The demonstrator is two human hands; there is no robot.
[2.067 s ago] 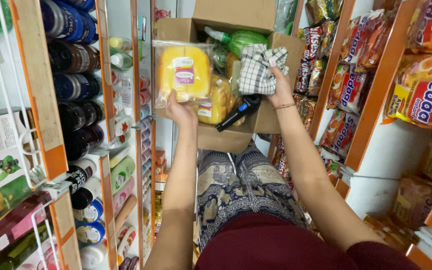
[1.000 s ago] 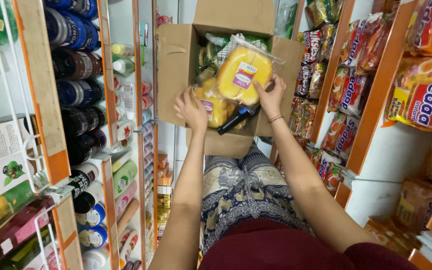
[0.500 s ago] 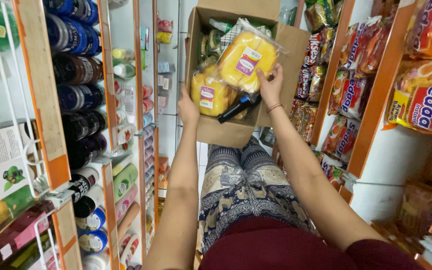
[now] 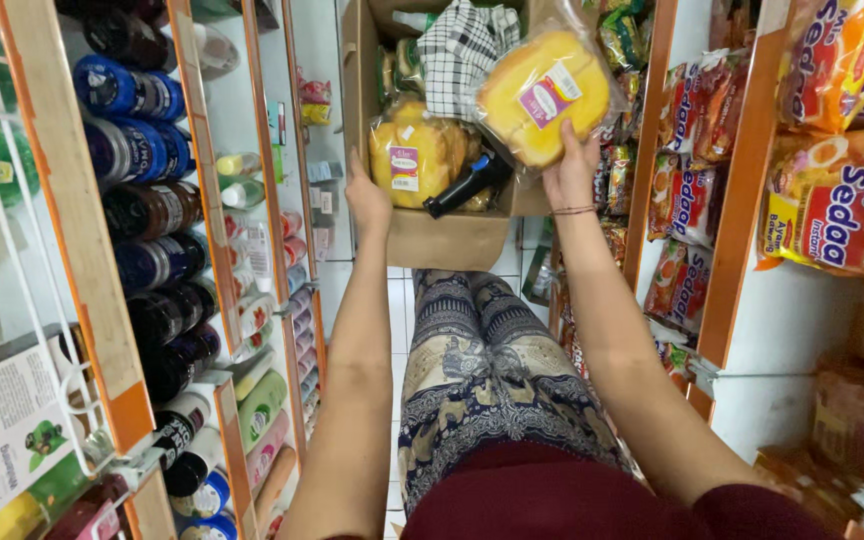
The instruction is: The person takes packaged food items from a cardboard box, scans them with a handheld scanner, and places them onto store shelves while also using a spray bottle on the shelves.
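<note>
My right hand holds up a clear bag of round yellow bread with a pink label, above the right side of an open cardboard box. My left hand grips the box's left front corner. Inside the box lie another yellow bread bag, a black-and-white checked cloth and a black handled tool. The box sits ahead of my knees in patterned trousers.
Orange-framed shelves line a narrow aisle. The left shelves carry dark and blue bottles and smaller bottles lower down. The right shelves hold several noodle packets. White tiled floor shows between.
The bread bag passed from my left hand to my right and rose to the box's upper right. My left hand dropped to the box's front corner. The view moved closer to the box.
</note>
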